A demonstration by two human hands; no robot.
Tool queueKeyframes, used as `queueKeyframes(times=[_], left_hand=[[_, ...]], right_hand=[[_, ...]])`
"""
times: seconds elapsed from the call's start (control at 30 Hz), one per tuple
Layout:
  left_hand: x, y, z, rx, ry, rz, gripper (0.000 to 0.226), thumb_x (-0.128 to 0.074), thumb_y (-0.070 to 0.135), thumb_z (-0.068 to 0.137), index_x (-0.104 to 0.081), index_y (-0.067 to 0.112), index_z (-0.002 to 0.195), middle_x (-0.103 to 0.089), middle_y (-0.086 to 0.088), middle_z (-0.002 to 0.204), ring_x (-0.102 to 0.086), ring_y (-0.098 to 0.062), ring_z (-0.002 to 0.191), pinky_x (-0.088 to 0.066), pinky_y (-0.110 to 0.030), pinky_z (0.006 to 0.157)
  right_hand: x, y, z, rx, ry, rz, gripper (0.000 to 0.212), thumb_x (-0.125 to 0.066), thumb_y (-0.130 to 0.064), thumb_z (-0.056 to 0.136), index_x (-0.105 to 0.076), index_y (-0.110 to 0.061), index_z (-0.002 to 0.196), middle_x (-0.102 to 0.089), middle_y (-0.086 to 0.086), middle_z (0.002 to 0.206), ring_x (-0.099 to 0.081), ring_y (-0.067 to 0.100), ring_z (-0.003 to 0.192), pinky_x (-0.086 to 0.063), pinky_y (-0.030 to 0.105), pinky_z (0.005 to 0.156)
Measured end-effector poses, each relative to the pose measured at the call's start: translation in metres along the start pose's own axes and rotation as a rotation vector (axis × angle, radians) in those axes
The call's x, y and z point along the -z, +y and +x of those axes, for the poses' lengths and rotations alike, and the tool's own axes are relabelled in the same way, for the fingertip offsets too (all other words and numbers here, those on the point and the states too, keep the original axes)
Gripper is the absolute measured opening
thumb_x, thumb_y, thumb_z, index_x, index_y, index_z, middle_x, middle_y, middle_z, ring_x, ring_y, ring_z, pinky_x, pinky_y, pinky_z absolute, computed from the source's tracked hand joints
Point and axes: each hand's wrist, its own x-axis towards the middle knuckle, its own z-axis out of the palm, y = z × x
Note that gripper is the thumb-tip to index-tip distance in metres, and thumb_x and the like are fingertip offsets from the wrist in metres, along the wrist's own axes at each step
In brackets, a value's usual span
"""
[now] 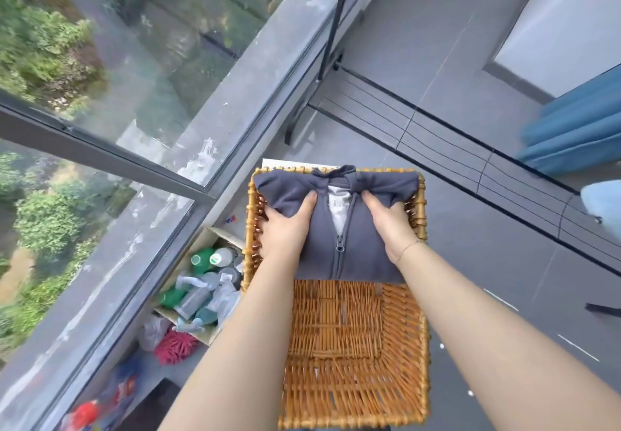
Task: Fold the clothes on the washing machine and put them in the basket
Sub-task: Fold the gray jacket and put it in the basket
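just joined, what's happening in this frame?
A person is putting a folded grey zip hoodie into a wicker basket. The left hand and right hand each hold one side of it, thumbs on top, fingers tucked out of sight underneath. The hoodie sits at the far end of the basket, its top edge over the far rim; the near half of the basket shows bare weave. A box of cleaning bottles stands to the left by the window.

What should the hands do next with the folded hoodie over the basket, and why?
Probably lower the hoodie onto the basket floor and let go. The left hand and right hand grip its sides, it is folded, and it sits at the basket's far end with bare wicker showing beneath and in front.
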Motion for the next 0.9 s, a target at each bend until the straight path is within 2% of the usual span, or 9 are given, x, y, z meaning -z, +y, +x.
queueKeyframes(times=[0.2,0.37,0.47,0.57,0.63,0.7,0.77,0.83,0.9], left_hand=[[-0.011,-0.005,0.008,0.051,0.076,-0.054,0.120,-0.047,0.088,0.051,-0.023,0.024,0.149,-0.030,-0.009,0.153,-0.025,-0.032,0.142,-0.023,-0.050,0.115],[-0.004,0.002,-0.010,0.011,0.085,-0.038,0.109,-0.054,0.080,0.068,-0.019,0.015,0.149,-0.031,-0.013,0.152,-0.027,-0.033,0.141,-0.023,-0.049,0.115],[0.010,0.006,-0.040,-0.260,0.179,0.101,0.093,-0.061,0.051,0.085,-0.009,0.013,0.152,-0.021,-0.015,0.156,-0.020,-0.033,0.143,-0.018,-0.045,0.114],[0.027,-0.002,-0.071,-0.804,0.357,0.444,0.082,-0.065,0.030,0.083,-0.019,0.023,0.150,-0.017,-0.006,0.158,-0.018,-0.026,0.144,-0.021,-0.044,0.113],[0.035,0.001,-0.071,-1.018,0.177,0.623,0.073,-0.064,0.042,0.082,-0.030,0.031,0.145,-0.020,0.001,0.157,-0.018,-0.021,0.144,-0.019,-0.043,0.113],[0.038,0.004,-0.061,-0.979,-0.112,0.823,0.086,-0.064,0.062,0.076,-0.023,0.035,0.147,-0.008,0.003,0.160,-0.005,-0.019,0.148,-0.012,-0.050,0.116],[0.035,0.003,-0.048,-0.902,-0.223,1.001,0.110,-0.070,0.068,0.066,-0.006,0.036,0.151,0.018,0.006,0.159,0.014,-0.019,0.147,-0.005,-0.060,0.116],[0.026,-0.003,-0.041,-0.863,-0.218,1.091,0.131,-0.077,0.065,0.060,0.011,0.032,0.151,0.033,0.004,0.154,0.025,-0.020,0.144,-0.002,-0.063,0.115],[0.017,-0.009,-0.039,-0.833,-0.180,1.131,0.142,-0.081,0.062,0.055,0.020,0.028,0.149,0.037,0.003,0.153,0.029,-0.021,0.143,-0.001,-0.063,0.115]], right_hand=[[-0.006,-0.004,0.007,-0.016,0.033,-0.060,0.124,-0.052,-0.081,0.040,-0.034,-0.016,0.145,-0.044,0.011,0.143,-0.044,0.034,0.129,-0.035,0.047,0.109],[-0.002,-0.004,-0.004,0.032,0.059,-0.048,0.112,-0.058,-0.078,0.052,-0.038,-0.014,0.142,-0.049,0.010,0.139,-0.048,0.032,0.126,-0.038,0.046,0.107],[0.002,-0.008,-0.009,0.047,0.054,0.029,0.113,-0.058,-0.079,0.043,-0.045,-0.015,0.136,-0.057,0.006,0.131,-0.055,0.029,0.119,-0.042,0.044,0.105],[0.004,-0.011,-0.014,0.033,0.034,0.104,0.110,-0.067,-0.072,0.047,-0.041,-0.016,0.139,-0.054,0.004,0.135,-0.053,0.028,0.121,-0.041,0.043,0.105],[0.007,-0.018,-0.015,-0.042,-0.032,0.195,0.094,-0.077,-0.052,0.068,-0.036,-0.012,0.143,-0.052,0.005,0.136,-0.053,0.027,0.122,-0.045,0.039,0.099],[0.017,-0.026,-0.013,-0.130,-0.173,0.226,0.073,-0.078,-0.038,0.076,-0.048,-0.008,0.136,-0.059,0.006,0.128,-0.058,0.026,0.115,-0.049,0.035,0.086],[0.027,-0.034,-0.021,-0.123,-0.205,0.178,0.053,-0.075,-0.029,0.080,-0.059,-0.007,0.125,-0.063,0.010,0.124,-0.058,0.027,0.112,-0.048,0.038,0.092],[0.032,-0.033,-0.036,0.009,-0.073,0.088,0.058,-0.070,-0.015,0.080,-0.048,-0.005,0.134,-0.053,0.014,0.135,-0.053,0.028,0.119,-0.044,0.040,0.101],[0.035,-0.019,-0.061,0.299,0.121,-0.114,0.084,-0.068,-0.010,0.077,-0.024,-0.011,0.149,-0.030,0.014,0.150,-0.037,0.029,0.133,-0.032,0.041,0.112]])
